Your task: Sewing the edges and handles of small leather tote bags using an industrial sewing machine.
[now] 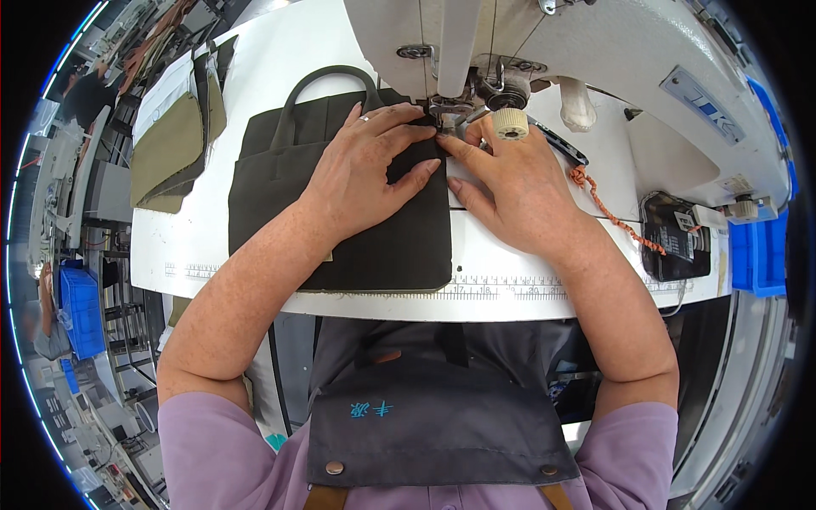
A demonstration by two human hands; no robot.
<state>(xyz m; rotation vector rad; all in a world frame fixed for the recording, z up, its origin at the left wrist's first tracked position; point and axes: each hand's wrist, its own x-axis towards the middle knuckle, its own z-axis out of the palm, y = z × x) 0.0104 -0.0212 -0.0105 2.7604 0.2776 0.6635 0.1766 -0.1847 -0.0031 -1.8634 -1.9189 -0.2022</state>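
Note:
A dark olive bag panel (340, 238) with a looped handle (330, 71) lies flat on the white sewing table. My left hand (361, 170) rests on its upper right part, fingers stretched out and thumb apart, pressing on the fabric. Beside the panel's right edge is my right hand (518, 183). Its index fingertip meets the edge close to the presser foot (446, 106), and its thumb is spread apart below; its other fingers are partly hidden behind the machine's cream knob (511, 124). The panel's top right corner sits at the sewing machine's (722, 102) needle area.
Cut olive and dark fabric pieces (174, 149) lie on the table's left. To the right are a dark tool (559, 143) on an orange cord (608, 208) and a black pouch-like item (671, 242). A ruler strip (510, 289) runs along the front edge. Blue bins (759, 255) stand beyond.

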